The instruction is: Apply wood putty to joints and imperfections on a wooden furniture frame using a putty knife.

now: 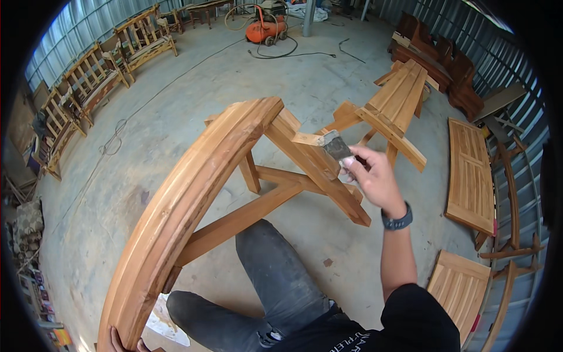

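A varnish-free wooden bench (176,182) with slanted legs and a long brace stands in front of me, its plank top bowed by the lens. Up at the far leg end, my right hand (375,176) pinches a scraper (336,146) with a wide dark grey blade. The blade is against or just over the end of a wooden crosspiece. At the lower left, my left hand (120,341) rests on the near end of the bench, fingers spread over the plank. Most of that hand lies below the picture's edge.
A second bench (399,97) stands beyond my right hand. Wooden panels (471,176) lean along the right wall. An orange air compressor (265,30) with hoses stands at the back. Unfinished bench frames (94,79) line the left wall. A thin cable (167,94) crosses the concrete floor.
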The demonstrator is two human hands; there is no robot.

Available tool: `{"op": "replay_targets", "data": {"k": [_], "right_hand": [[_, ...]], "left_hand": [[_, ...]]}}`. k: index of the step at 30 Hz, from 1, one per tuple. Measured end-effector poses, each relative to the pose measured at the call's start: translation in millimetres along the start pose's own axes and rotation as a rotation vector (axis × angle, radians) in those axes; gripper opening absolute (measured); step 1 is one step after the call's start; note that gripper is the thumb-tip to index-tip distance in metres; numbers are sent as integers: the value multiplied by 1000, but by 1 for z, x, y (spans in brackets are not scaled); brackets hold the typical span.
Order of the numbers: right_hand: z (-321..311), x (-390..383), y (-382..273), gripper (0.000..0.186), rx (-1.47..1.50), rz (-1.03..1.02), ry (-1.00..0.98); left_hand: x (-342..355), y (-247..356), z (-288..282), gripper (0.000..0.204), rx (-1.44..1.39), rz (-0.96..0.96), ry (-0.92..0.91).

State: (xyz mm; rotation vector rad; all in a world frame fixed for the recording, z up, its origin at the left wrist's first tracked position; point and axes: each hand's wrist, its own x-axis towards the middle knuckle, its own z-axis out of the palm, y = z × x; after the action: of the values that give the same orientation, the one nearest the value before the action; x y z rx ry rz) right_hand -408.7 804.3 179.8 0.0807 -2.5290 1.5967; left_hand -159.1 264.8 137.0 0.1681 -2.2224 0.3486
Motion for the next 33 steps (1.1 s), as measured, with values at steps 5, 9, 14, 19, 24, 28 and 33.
{"op": "replay_targets", "data": {"k": [5, 9, 14, 19, 24, 28, 33], "right_hand": [[-1, 32, -29, 26, -433, -80, -34], [44, 11, -20, 33, -551, -196, 46], [105, -1, -5, 48, -775, -229, 271], [121, 4, 20, 58, -1008, -181, 379], [126, -7, 21, 60, -1084, -97, 347], [128, -7, 18, 60, -1133, -67, 343], [127, -33, 30, 58, -1131, -59, 291]], "left_hand": [[5, -3, -1, 71, 50, 9, -23], [-1, -7, -2, 74, 61, -14, -50], [5, -3, -2, 77, 79, 1, -55], [10, -3, -2, 76, 84, 46, -50], [8, 1, -4, 77, 61, 38, -39], [11, 3, -5, 76, 59, 19, -40], [9, 4, -7, 76, 37, -5, -42]]}}
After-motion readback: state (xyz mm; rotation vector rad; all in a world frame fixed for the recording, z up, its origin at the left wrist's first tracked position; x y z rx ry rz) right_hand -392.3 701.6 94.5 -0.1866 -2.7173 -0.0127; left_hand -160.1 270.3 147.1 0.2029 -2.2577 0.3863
